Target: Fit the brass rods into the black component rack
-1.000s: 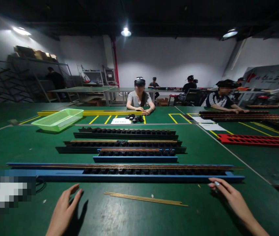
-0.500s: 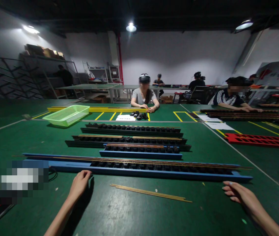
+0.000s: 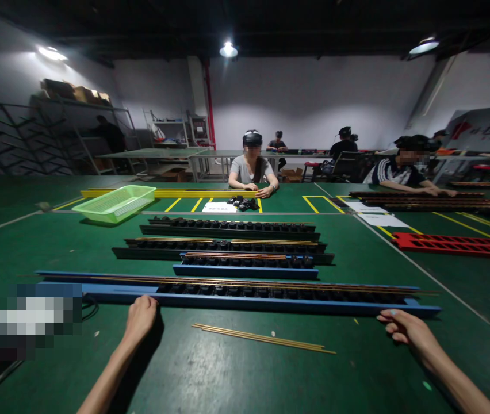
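Observation:
A long blue channel [image 3: 271, 302] lies across the green table, with a row of black parts and long thin brass-coloured rods [image 3: 245, 284] along it. My left hand [image 3: 142, 315] is at its front wall, left of the middle; the fingers are curled and mostly hidden behind the back of the hand. Close to the channel's right end is my right hand [image 3: 404, 326], its fingers loosely bent and apart with nothing visible in them. Between my hands several loose brass-coloured rods [image 3: 266, 339] rest on the table.
Beyond lie a shorter blue channel [image 3: 245, 271] and dark channels [image 3: 228, 252]. A light green basket [image 3: 118, 204] stands back left, a red slotted frame [image 3: 456, 244] at right. A person [image 3: 251, 167] sits opposite; another [image 3: 400, 167] works at back right. A blurred patch covers the near left.
My right hand has moved left and slightly up, closer to the blue channel's right end. My left hand has shifted slightly up against the channel's front wall.

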`<state>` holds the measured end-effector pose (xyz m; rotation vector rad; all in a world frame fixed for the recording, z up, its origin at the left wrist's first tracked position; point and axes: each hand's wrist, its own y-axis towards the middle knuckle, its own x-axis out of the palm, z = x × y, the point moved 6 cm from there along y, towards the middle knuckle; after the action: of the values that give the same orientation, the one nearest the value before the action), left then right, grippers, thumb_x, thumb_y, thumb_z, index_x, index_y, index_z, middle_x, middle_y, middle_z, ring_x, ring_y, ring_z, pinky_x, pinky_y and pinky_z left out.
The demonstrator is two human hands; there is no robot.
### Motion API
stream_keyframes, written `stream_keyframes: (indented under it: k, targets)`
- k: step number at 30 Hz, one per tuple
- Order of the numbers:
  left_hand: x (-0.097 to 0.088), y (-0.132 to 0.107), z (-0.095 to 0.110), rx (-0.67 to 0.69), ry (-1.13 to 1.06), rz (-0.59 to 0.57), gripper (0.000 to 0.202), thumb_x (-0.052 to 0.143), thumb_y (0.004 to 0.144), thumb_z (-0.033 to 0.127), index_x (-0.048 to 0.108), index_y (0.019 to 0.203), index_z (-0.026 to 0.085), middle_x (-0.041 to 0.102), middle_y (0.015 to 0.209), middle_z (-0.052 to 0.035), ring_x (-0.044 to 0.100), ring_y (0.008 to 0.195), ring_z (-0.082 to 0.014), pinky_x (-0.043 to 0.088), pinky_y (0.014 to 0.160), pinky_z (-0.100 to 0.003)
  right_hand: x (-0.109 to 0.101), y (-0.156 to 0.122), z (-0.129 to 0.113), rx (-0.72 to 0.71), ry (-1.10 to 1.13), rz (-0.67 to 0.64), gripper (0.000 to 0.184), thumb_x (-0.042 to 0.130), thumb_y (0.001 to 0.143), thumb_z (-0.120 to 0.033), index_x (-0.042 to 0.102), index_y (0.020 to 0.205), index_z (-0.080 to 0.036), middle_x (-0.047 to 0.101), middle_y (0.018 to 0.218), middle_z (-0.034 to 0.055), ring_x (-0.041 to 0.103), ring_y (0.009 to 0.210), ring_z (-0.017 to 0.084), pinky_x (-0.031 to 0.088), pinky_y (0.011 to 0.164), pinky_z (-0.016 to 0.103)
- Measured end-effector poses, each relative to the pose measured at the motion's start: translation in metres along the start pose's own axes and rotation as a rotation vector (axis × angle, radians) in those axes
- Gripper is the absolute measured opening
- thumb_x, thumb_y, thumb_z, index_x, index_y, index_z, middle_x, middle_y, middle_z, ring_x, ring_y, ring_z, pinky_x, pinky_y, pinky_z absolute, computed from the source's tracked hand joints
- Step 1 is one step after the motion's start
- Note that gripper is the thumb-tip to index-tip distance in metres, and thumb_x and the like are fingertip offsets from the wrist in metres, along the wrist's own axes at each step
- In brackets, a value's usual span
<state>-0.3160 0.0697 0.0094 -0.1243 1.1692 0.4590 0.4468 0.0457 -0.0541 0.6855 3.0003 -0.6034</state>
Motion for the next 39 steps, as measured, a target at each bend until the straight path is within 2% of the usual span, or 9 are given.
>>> stream_keyframes:
  k: [6, 14, 17, 20, 24, 32, 39]
  targets:
    - [0.011, 0.008, -0.002, 0.011, 0.067, 0.029, 0.027, 0.029, 0.082, 0.03, 0.053, 0.076, 0.018, 0.061, 0.084, -0.0132, 0.057, 0.088, -0.0263, 0.043, 0.081, -0.038, 0.01, -0.007, -0.008, -0.074, 0.025, 0.03, 0.014, 0.062, 0.065, -0.029, 0.063, 0.071, -0.016, 0.071, 0.073, 0.0081, 0.058, 0.048, 0.012, 0.047, 0.041, 0.022]
    - [0.024, 0.025, -0.006, 0.014, 0.144, 0.041, 0.034, 0.026, 0.086, 0.027, 0.056, 0.085, 0.013, 0.06, 0.089, -0.0156, 0.055, 0.09, -0.026, 0.041, 0.08, -0.036, 0.022, 0.006, -0.011, -0.118, 0.032, 0.099, 0.012, 0.059, 0.062, -0.028, 0.059, 0.068, -0.017, 0.068, 0.066, 0.0074, 0.059, 0.049, 0.014, 0.048, 0.043, 0.023]
    - [0.027, 0.03, -0.008, 0.017, 0.178, 0.034, 0.033, 0.028, 0.088, 0.027, 0.057, 0.087, 0.013, 0.06, 0.091, -0.0144, 0.055, 0.09, -0.0242, 0.04, 0.081, -0.036, 0.025, 0.011, -0.012, -0.145, 0.024, 0.155, 0.012, 0.057, 0.061, -0.029, 0.056, 0.066, -0.018, 0.065, 0.06, 0.0051, 0.055, 0.045, 0.012, 0.043, 0.04, 0.021]
    - [0.03, 0.036, -0.01, 0.006, 0.22, 0.018, 0.029, 0.034, 0.092, 0.031, 0.057, 0.091, 0.013, 0.06, 0.092, -0.0089, 0.055, 0.09, -0.0197, 0.042, 0.084, -0.036, 0.029, 0.015, -0.014, -0.16, -0.003, 0.183, 0.012, 0.054, 0.061, -0.03, 0.054, 0.065, -0.018, 0.062, 0.052, 0.003, 0.043, 0.035, 0.008, 0.032, 0.033, 0.019]
    - [0.032, 0.042, -0.012, -0.038, 0.272, 0.001, 0.03, 0.05, 0.089, 0.043, 0.058, 0.099, 0.015, 0.061, 0.1, -0.0045, 0.057, 0.092, -0.0171, 0.047, 0.083, -0.038, 0.035, 0.022, -0.018, -0.147, -0.035, 0.156, 0.011, 0.051, 0.064, -0.029, 0.051, 0.066, -0.018, 0.06, 0.049, 0.0032, 0.036, 0.031, 0.007, 0.025, 0.031, 0.02]
    - [0.032, 0.044, -0.009, -0.051, 0.294, -0.019, 0.033, 0.054, 0.089, 0.04, 0.057, 0.109, 0.016, 0.06, 0.111, -0.0067, 0.059, 0.099, -0.0189, 0.051, 0.085, -0.041, 0.041, 0.025, -0.022, -0.066, -0.091, 0.114, 0.007, 0.043, 0.074, -0.021, 0.044, 0.081, -0.021, 0.065, 0.055, 0.0051, 0.036, 0.027, 0.009, 0.023, 0.028, 0.019]
    - [0.034, 0.044, -0.009, -0.062, 0.304, -0.023, 0.034, 0.055, 0.088, 0.04, 0.056, 0.113, 0.016, 0.06, 0.114, -0.0072, 0.059, 0.1, -0.0192, 0.051, 0.085, -0.041, 0.043, 0.025, -0.025, -0.024, -0.103, 0.095, 0.008, 0.04, 0.077, -0.017, 0.041, 0.084, -0.02, 0.064, 0.053, 0.0054, 0.036, 0.027, 0.008, 0.024, 0.028, 0.019]
